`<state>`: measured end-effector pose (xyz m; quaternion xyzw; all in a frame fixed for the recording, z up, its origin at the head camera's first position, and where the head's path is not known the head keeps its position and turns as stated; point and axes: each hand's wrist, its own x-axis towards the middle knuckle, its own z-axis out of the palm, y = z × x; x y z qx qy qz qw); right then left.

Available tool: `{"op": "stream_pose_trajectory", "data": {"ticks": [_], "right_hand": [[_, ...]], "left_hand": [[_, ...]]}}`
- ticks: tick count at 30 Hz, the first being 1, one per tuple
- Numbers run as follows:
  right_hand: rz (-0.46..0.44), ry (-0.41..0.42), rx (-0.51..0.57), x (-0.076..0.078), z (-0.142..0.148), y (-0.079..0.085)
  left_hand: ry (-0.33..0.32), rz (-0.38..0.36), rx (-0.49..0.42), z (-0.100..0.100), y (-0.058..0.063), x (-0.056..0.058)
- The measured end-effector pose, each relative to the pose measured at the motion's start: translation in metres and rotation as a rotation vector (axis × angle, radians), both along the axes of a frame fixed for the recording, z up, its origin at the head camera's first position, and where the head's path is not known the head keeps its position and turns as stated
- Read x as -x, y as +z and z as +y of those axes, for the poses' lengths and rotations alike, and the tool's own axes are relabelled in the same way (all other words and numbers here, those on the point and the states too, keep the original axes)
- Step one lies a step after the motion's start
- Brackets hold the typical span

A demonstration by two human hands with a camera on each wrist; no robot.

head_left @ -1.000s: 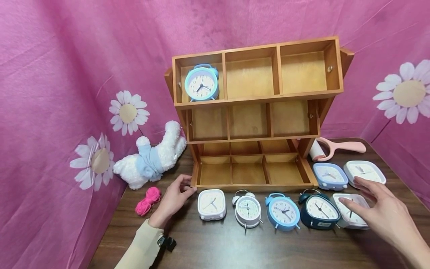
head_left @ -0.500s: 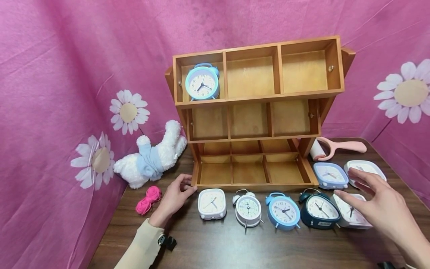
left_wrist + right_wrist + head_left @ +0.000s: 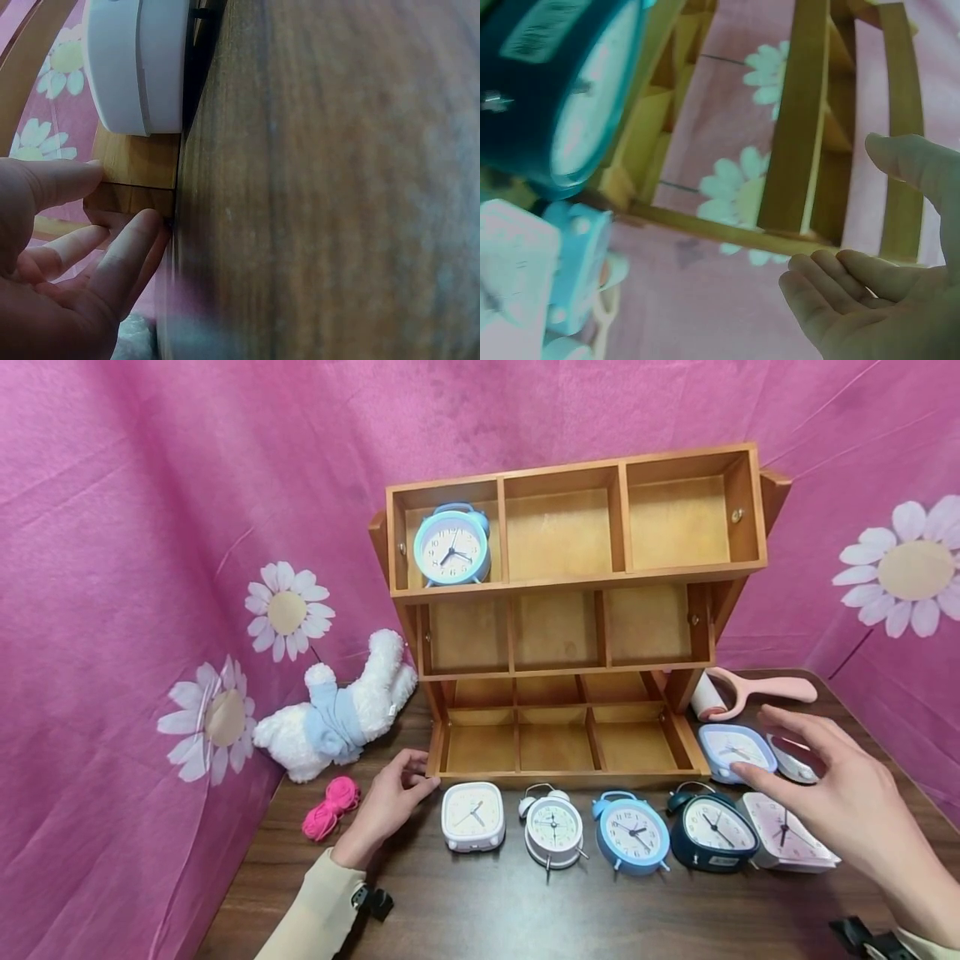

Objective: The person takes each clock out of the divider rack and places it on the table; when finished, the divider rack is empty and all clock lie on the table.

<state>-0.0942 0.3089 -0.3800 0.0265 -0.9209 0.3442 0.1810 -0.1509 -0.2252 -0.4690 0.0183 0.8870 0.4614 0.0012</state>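
In the head view, my left hand [image 3: 393,799] grips the lower left corner of a tiered wooden shelf [image 3: 573,777]; the left wrist view has its thumb and fingers on either side of the wooden corner [image 3: 139,161]. My right hand [image 3: 843,793] holds nothing, thumb and fingers spread. It overlaps the area over a periwinkle square clock [image 3: 737,752] and hides much of a white clock [image 3: 792,762] behind it. Just below its thumb lies a white square clock [image 3: 783,835], beside a dark teal alarm clock [image 3: 716,831]. The right wrist view shows the same dark clock [image 3: 562,82] close by.
A white square clock [image 3: 472,816], a white twin-bell clock [image 3: 553,828] and a blue alarm clock [image 3: 633,833] line the shelf's front. Another blue clock [image 3: 452,547] stands in the top left compartment. Around are a plush toy [image 3: 333,718], pink yarn [image 3: 330,808] and a lint roller [image 3: 757,689].
My right hand has risen from over the front white square clock towards the periwinkle clock, uncovering more of the front one and covering more of the rear white one. My left hand keeps its place.
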Motion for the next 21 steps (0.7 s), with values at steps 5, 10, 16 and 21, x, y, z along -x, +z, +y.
{"op": "stream_pose_trajectory", "data": {"ticks": [5,10,16,21], "right_hand": [[0.037,0.082,0.094,0.004,-0.018,0.018],[0.071,0.146,0.126,0.007,-0.04,0.037],[0.063,0.169,0.189,0.016,-0.064,0.056],[0.095,0.227,0.228,0.027,-0.081,0.069]], "left_hand": [[0.002,0.0,-0.001,0.0,0.0,0.0],[0.002,-0.002,-0.009,0.001,-0.001,0.0],[-0.002,0.006,-0.008,0.0,-0.001,0.0],[0.002,0.005,-0.005,0.0,-0.002,0.0]]}}
